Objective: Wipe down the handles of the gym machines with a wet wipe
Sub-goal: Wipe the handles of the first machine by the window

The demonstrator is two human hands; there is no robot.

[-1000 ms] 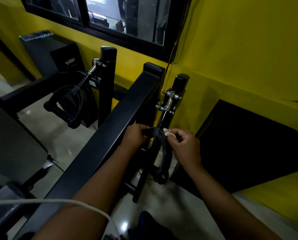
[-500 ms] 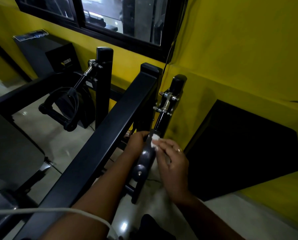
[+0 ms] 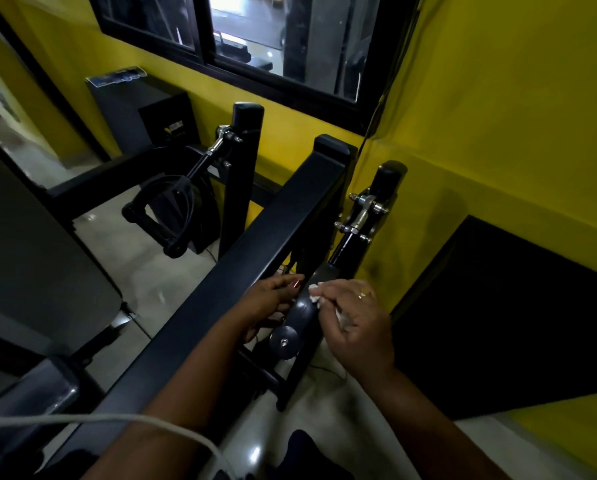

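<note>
"So where is the wet wipe (image 3: 313, 294)?"

"Bunched up white in the right hand (image 3: 356, 320), pinched between thumb and fingertips. It is pressed against the right side of the handle (image 3: 302, 311), near its upper end. A second scrap of white shows lower down, under the curled fingers."

"And the left hand (image 3: 267, 303)?"

"On the opposite side of the same handle. Its thumb lies along the top and the fingers curl underneath, so it grips the bar from the left."

"Which handle is it?"

"The dark grey one hanging from a black rod and a silver swivel link (image 3: 362, 213) on the right post, close to the yellow wall (image 3: 498, 116). It points toward the camera, with its round end cap (image 3: 284, 342) nearest, just below both hands."

"Anything else nearby?"

"A thick black frame beam (image 3: 255, 247) runs diagonally just left of the left forearm. Beyond it a second handle (image 3: 158, 220), a black stirrup loop, hangs from its own link, well apart from the hands. A dark-framed window (image 3: 273, 46) sits in the wall above. A black panel (image 3: 515, 323) stands low on the right; I cannot tell whether it leans or is fixed. A ring (image 3: 361, 295) shows on the right hand, and a white cable (image 3: 117, 419) crosses the left forearm at the bottom of the view. The floor (image 3: 117, 265) is pale and glossy."
</note>
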